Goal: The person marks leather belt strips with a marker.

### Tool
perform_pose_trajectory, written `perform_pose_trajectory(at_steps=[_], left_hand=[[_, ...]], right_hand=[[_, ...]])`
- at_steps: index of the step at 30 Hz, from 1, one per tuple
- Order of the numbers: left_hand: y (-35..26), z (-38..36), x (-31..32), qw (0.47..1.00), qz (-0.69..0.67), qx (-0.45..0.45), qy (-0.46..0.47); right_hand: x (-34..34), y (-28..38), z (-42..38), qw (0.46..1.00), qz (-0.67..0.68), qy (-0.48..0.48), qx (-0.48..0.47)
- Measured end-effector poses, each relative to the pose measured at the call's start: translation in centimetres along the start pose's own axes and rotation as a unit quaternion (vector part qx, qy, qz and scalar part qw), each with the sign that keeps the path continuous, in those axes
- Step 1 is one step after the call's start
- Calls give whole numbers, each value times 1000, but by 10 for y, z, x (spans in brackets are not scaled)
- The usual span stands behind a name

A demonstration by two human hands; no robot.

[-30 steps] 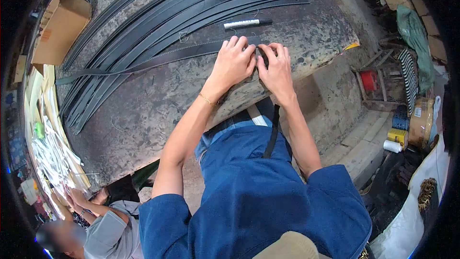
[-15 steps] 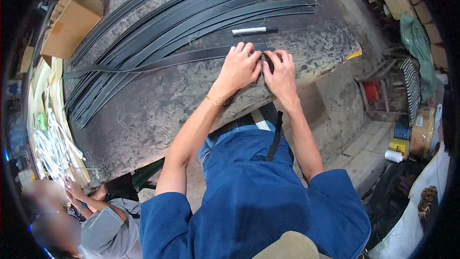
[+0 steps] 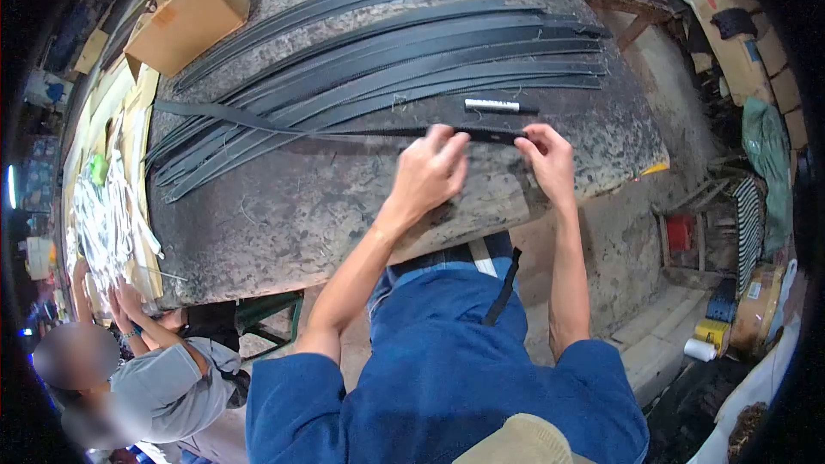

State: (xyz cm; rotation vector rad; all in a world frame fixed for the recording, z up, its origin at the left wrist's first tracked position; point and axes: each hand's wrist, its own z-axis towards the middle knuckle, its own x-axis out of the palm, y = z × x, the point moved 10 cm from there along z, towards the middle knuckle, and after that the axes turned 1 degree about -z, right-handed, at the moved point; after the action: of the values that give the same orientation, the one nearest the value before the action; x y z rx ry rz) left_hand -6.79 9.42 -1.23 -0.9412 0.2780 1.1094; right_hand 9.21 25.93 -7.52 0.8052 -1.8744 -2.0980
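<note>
A long black strap stretches across the table between my hands and away to the left, where it lies over other straps. My left hand grips it, the fingers closed around it just behind the end section. Thumb and fingertips of my right hand pinch the strap's end, which is held slightly above the table surface. Just beyond the hands lies a white marker pen with a dark cap. Behind it, several black straps are spread in long, overlapping rows.
The worn, stained table has its near edge at my waist. A cardboard box stands at the back left. White strips lie at the left end, where a person in grey handles them. A stool is off to the right.
My hands have moved apart, the right one going rightward. The strap's end, earlier covered by my fingers, now shows between them. The view has shifted, so the table appears lower.
</note>
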Motion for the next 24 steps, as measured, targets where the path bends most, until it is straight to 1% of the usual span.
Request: perform_pose_trajectory(at_steps=[1,2,3,5,6,7,8,9,10,11,12,13,14,15,16,17,18,19,21,22,23,24], left_hand=[[19,-6,-12,995,26,-93,40],[33,-10,-30,988,78,-123,44],[62,-17,-43,970,129,-190,86],[112,-30,-82,947,196,-247,59],[137,-36,-101,924,252,-283,48],[155,-40,-122,923,267,-277,2],[162,-39,-138,924,279,-261,-29],[162,-33,-153,923,288,-249,-58],[170,-31,-159,919,277,-277,-39],[177,-27,-166,914,265,-306,-21],[188,-27,-165,933,262,-247,-23],[197,-29,-161,955,275,-103,-40],[202,-32,-159,954,267,-128,-36],[207,-34,-157,954,259,-151,-30],[205,-35,-151,955,256,-151,-24],[199,-38,-151,953,258,-147,-52],[195,-40,-152,952,259,-144,-78],[196,-41,-149,953,256,-144,-70],[198,-43,-152,954,240,-160,-87],[199,-43,-152,954,233,-168,-87],[199,-43,-152,951,244,-172,-83],[198,-43,-151,952,246,-162,-88]], right_hand=[[-6,3,2,1000,2,-2,-6],[-14,9,3,999,30,-9,-33],[-20,17,4,996,58,-16,-59],[-38,44,10,996,50,-31,-68],[-48,53,18,993,65,-37,-87],[-57,59,23,990,79,-43,-104],[-64,61,29,990,80,-41,-106],[-67,68,32,988,74,-26,-132],[-66,74,35,985,67,-10,-156],[-62,80,37,985,69,-7,-156],[-59,97,33,975,77,-11,-207],[-60,111,26,963,84,-14,-256],[-60,119,20,958,17,-15,-286],[-61,115,19,959,14,-14,-281],[-58,112,14,954,-16,-12,-300],[-56,111,9,947,-46,-11,-317],[-57,107,6,949,-49,-21,-312],[-56,101,5,951,-50,-24,-304],[-60,98,-4,934,-39,-54,-351],[-62,84,-5,947,-15,-58,-317],[-61,79,-8,948,-20,-64,-311],[-61,73,-8,955,8,-60,-291]])
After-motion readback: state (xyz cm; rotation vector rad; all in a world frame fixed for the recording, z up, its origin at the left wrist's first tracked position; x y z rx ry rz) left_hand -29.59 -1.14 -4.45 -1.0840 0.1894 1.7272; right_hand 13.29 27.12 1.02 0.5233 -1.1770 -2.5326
